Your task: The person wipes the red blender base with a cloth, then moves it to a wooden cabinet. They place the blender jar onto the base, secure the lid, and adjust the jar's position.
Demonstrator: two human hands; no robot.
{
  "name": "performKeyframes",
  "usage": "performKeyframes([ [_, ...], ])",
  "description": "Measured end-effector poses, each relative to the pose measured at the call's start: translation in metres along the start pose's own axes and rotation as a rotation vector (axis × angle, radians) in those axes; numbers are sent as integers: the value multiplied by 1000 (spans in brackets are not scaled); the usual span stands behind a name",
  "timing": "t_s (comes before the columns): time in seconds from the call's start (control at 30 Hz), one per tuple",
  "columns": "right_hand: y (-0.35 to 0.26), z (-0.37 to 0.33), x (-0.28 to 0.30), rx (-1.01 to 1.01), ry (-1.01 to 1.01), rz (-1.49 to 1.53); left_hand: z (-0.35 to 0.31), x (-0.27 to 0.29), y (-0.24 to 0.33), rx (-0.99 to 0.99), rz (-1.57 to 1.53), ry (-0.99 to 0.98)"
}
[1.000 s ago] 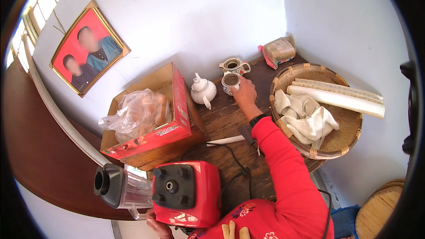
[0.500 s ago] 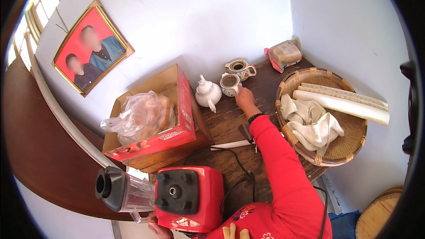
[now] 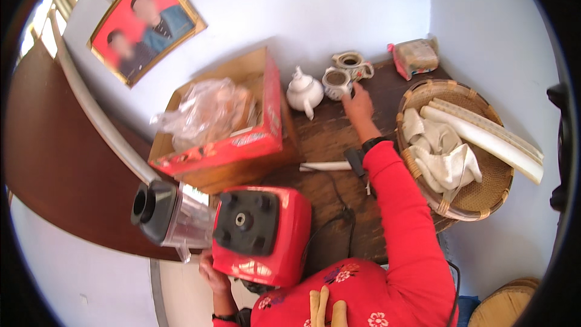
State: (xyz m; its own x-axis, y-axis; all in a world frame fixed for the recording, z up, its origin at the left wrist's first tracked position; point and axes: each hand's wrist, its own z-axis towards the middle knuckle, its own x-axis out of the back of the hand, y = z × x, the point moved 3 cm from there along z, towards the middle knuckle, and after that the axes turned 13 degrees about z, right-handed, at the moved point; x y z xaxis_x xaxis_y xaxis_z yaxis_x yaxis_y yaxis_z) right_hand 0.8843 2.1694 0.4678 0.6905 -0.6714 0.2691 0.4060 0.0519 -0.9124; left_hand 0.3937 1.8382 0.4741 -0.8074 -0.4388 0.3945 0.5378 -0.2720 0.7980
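My right arm reaches across the table, and my right hand [image 3: 359, 106] has its fingers closed at the handle of a small patterned teapot [image 3: 336, 84] with no lid. A second lidless patterned teapot [image 3: 352, 63] stands just behind it, and a white lidded teapot [image 3: 304, 91] to its left. Close to my chest is a red blender base [image 3: 292, 236] with a black top. A clear blender jug [image 3: 192, 218] with a black lid points left beside it. My left hand [image 3: 214, 274] is curled at the base's lower left corner; what its fingers hold is hidden.
At left, a red cardboard box [image 3: 233, 150] contains a plastic bag. A woven basket [image 3: 404, 145] at right holds pale cloth and long white pieces. A wrapped package [image 3: 416, 57] lies in the far corner. A black cord [image 3: 350, 230] crosses the wooden table [image 3: 330, 136].
The view has shifted, so the table things appear higher and farther right. More of my left hand and wrist shows. My right hand stays at the small teapot.
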Motion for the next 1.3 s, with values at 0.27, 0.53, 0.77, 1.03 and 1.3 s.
performKeyframes([
  [0.27,-57,-83,53,11,-419,454,0,10,-21,-22,-95,-70],
  [0.53,-121,-213,79,-128,-575,509,8,18,-10,-156,-145,-176],
  [0.77,-165,-271,94,30,-381,546,15,28,-11,-149,-209,-342],
  [1.03,-307,-350,82,-283,-1054,741,25,38,-1,-252,-43,-330],
  [1.3,-304,-412,-3,-580,-1345,573,28,39,-11,-297,15,-390],
])
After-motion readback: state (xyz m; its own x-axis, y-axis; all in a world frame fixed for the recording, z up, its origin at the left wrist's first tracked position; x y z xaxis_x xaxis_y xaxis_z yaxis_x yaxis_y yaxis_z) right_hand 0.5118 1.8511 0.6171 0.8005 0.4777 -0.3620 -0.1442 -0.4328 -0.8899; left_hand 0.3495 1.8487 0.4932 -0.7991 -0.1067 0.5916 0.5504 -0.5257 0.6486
